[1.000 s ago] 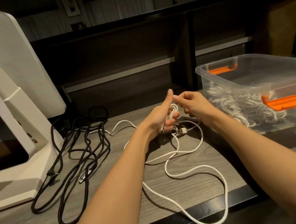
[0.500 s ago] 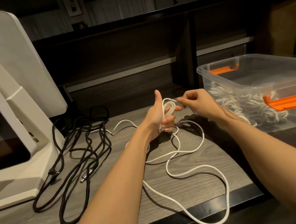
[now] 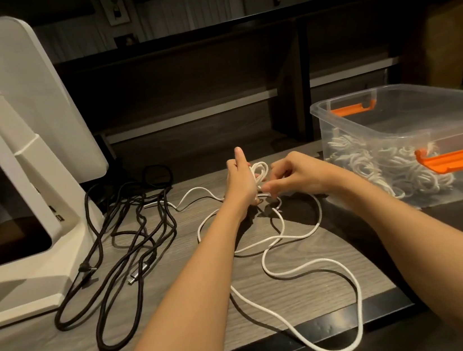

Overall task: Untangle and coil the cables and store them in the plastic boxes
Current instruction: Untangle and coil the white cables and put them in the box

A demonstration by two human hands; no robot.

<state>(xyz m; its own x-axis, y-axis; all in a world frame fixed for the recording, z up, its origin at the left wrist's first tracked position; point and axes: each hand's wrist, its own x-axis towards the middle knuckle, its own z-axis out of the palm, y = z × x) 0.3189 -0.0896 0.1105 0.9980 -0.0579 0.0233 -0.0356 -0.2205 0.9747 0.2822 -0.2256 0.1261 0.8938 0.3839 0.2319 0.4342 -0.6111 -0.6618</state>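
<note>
Fingers [image 3: 275, 174] wind white cable [image 3: 295, 267]; left hand [image 3: 239, 180] holds upright loops.

Looks like a shop counter: white point-of-sale terminal [image 3: 16, 162] at 9 o'clock on the wood-grain bench [image 3: 183, 314], dark shelving [image 3: 185, 99] at 12 o'clock, framed picture [image 3: 115, 8] behind.

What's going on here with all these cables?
A person is winding a white cable into a small coil. The left hand holds the loops already made, and the right hand pinches the cable beside them. Most of its length lies loose on the desk. A tangle of black cables waits untouched to the left. The clear plastic box on the right already holds coiled white cables.
</note>
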